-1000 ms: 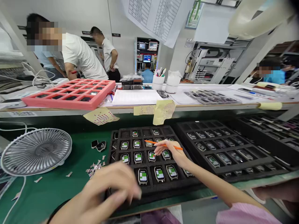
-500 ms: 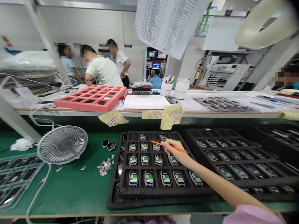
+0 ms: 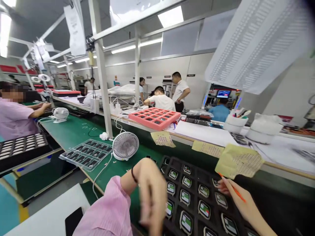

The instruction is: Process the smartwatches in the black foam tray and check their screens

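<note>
Pink cloth sleeves the left arm, whose hand (image 3: 152,193) hangs, blurred, over the left side of a black foam tray (image 3: 199,170); whether its fingers are spread or pressed together cannot be told. Over the tray's right side, the right hand (image 3: 235,193) has its fingers closed around a thin orange stick (image 3: 238,194), tip pointing away from the wearer. Below the hands, smartwatches (image 3: 185,196) sit face up in the tray's compartments, many with green-and-white screens lit. Left of the tray, on a green table (image 3: 120,170), stands a round fan (image 3: 125,146), with a clear plastic tray (image 3: 90,168) of dark pieces farther left. Behind the black tray, yellow sheets (image 3: 240,160) hang from a shelf (image 3: 187,140) carrying a coral foam tray (image 3: 169,123). Beyond that, one person in white (image 3: 163,102) bends forward and another (image 3: 180,90) stands.
</note>
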The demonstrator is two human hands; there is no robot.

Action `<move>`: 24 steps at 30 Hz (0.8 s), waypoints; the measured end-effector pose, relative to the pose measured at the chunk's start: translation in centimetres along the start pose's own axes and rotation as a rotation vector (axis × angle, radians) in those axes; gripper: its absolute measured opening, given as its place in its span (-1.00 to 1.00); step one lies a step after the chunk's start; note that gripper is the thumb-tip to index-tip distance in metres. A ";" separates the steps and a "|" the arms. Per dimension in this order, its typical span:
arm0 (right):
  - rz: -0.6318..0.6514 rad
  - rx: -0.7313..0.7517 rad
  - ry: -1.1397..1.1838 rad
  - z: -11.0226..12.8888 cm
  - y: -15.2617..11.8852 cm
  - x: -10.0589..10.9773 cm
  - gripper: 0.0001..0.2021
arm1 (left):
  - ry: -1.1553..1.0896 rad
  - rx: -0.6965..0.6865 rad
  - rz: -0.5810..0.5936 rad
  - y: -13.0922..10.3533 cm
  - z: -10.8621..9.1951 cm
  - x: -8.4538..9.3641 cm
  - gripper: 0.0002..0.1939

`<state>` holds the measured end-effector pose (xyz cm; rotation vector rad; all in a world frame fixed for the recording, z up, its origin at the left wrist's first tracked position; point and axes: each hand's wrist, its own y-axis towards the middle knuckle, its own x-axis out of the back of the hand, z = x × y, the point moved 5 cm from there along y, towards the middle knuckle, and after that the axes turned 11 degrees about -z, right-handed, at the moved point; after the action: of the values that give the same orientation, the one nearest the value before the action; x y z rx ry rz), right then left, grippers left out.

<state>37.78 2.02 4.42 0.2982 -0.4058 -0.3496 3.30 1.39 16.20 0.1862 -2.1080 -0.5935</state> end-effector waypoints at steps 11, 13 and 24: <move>-0.005 0.026 -0.552 -3.4 4.0 -0.6 -0.79 | 0.094 -0.280 0.578 4.8 -4.4 -18.8 -0.65; 0.004 -0.013 -0.561 -4.1 4.5 -1.1 -0.80 | 0.096 -0.278 0.581 5.0 -4.2 -20.1 -0.65; 0.013 -0.174 -0.296 -6.0 5.9 -2.1 -0.82 | -0.194 -0.191 0.815 7.6 -2.3 -23.3 -0.62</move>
<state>40.19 9.35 0.49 0.0727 -0.6634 -0.4154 19.30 15.35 3.66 -0.8305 -2.0591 -0.3122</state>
